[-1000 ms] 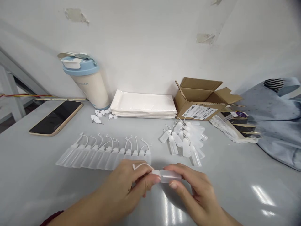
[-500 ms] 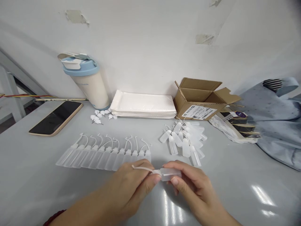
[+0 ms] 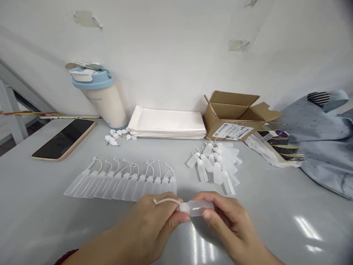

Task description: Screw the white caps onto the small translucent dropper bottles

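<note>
A small translucent plastic bottle [image 3: 199, 207] lies sideways between my two hands, above the table. My left hand [image 3: 157, 224] is closed on its white cap [image 3: 184, 207], from which a thin curved strap reaches left over the knuckles. My right hand [image 3: 230, 221] grips the bottle's body near its base with thumb and fingers. Just beyond my left hand, a row of similar bottles [image 3: 117, 184] lies side by side, their strapped caps pointing away. Past my right hand is a loose heap of the same bottles [image 3: 217, 171].
Small white tips [image 3: 111, 140] lie near a tumbler [image 3: 106, 103] and a phone [image 3: 64, 140]. A stack of white packets [image 3: 168, 123] and an open cardboard box [image 3: 234, 129] stand against the wall. Blue cloth [image 3: 325, 147] lies at the right, beside a plastic-wrapped package [image 3: 278, 147].
My hands and the bottle have shifted slightly down in the view. My left thumb sits a little lower, showing more of the cap. Both hands keep their hold.
</note>
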A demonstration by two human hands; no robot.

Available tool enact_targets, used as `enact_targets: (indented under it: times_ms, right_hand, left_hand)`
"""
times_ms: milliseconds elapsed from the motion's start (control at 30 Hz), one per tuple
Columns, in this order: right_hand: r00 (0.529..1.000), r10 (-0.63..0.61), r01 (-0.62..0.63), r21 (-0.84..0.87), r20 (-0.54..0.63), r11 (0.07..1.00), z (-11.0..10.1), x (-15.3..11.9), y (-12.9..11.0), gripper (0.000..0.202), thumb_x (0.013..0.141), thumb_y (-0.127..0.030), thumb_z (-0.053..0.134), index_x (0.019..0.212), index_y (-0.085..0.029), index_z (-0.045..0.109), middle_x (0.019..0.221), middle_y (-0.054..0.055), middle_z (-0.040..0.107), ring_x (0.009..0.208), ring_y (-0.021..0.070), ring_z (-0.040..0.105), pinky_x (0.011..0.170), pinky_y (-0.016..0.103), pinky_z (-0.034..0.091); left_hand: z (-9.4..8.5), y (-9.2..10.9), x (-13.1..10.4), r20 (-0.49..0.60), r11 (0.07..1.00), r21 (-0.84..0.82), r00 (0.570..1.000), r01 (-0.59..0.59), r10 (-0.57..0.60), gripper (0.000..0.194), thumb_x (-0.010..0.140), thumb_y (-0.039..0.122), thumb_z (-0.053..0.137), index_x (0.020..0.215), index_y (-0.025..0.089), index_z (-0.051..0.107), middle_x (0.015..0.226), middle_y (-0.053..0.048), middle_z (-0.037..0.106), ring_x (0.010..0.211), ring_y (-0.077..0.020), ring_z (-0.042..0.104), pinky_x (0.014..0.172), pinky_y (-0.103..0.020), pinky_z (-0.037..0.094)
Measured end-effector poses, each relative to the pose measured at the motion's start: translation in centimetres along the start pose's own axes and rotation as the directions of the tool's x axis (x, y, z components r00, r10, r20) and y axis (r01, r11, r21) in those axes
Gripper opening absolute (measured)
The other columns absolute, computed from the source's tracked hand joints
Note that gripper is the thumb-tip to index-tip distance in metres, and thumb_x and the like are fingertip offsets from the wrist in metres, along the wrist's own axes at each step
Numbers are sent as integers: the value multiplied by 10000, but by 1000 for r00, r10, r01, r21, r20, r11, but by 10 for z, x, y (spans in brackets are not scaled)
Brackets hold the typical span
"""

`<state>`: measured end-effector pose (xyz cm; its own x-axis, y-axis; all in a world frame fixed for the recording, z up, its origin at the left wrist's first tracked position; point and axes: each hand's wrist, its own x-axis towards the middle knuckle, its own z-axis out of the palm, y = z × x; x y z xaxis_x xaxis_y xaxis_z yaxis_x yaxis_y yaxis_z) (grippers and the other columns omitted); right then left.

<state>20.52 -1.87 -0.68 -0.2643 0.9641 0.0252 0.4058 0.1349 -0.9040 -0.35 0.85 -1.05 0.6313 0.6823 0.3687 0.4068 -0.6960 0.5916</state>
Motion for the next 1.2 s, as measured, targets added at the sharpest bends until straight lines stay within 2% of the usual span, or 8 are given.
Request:
enact_targets:
  times_ms: [100,267,367,500,700,900,1033,1200]
  right_hand:
    - [985,147,-159,139,94,977,-1,3,-1,342,943,-455,473,883,-179,666,531,-57,374,477,98,367,439,207,275]
    - [940,246,-323,388,237,863,-1,10,2,433,908,-562,500,790,-159,606,490,-77,364,431,69,289,409,196,225]
    - [939,237,-328,444,248,834,0,10,3,421,927,-529,499,752,-156,587,494,-74,398,425,58,308,434,195,267]
    - [958,215,-278,432,188,858,1,8,1,366,908,-502,541,918,-153,651,586,-37,500,498,81,409,501,203,357]
    - [997,81,-82,225,14,971,3,4,1,242,899,-372,558,1026,-203,677,671,-3,578,553,119,497,515,218,400]
    - [989,112,-129,201,91,971,2,2,-2,255,932,-388,509,885,-190,661,585,-39,479,533,102,439,495,204,332]
    - [963,205,-250,300,174,921,1,5,-3,380,918,-506,500,844,-160,638,510,-63,402,465,85,367,450,200,289]
    - [931,268,-350,394,249,850,1,7,4,453,893,-571,525,800,-137,614,439,-94,348,394,57,299,407,191,253]
  left_hand:
    - [0,0,1,1,989,123,997,-79,79,348,1049,266,253,785,197,468,647,17,596,524,-126,560,497,-224,432]
    - [0,-1,3,-46,948,259,978,-184,202,248,1029,184,328,848,169,496,695,-16,630,554,-147,579,497,-246,443]
    - [0,0,3,-19,990,114,996,-88,90,297,1030,232,307,821,176,511,674,-6,600,557,-142,564,505,-239,439]
    - [-3,0,2,181,981,-119,975,152,-129,282,1008,235,335,840,188,557,728,15,589,641,-131,572,607,-245,430]
    - [-5,1,3,253,942,-163,935,293,-247,362,1010,303,342,690,196,474,659,54,498,613,-96,528,608,-206,395]
    - [-8,2,5,210,970,-160,966,183,-148,404,1006,251,350,617,182,435,564,73,479,511,-69,497,547,-189,366]
    - [-7,3,2,109,999,7,993,47,-48,440,1039,290,269,679,183,499,609,45,566,546,-97,557,572,-205,423]
    - [-6,5,-1,113,964,238,989,-122,97,411,1043,243,256,763,174,548,661,-4,629,537,-149,594,506,-255,457]
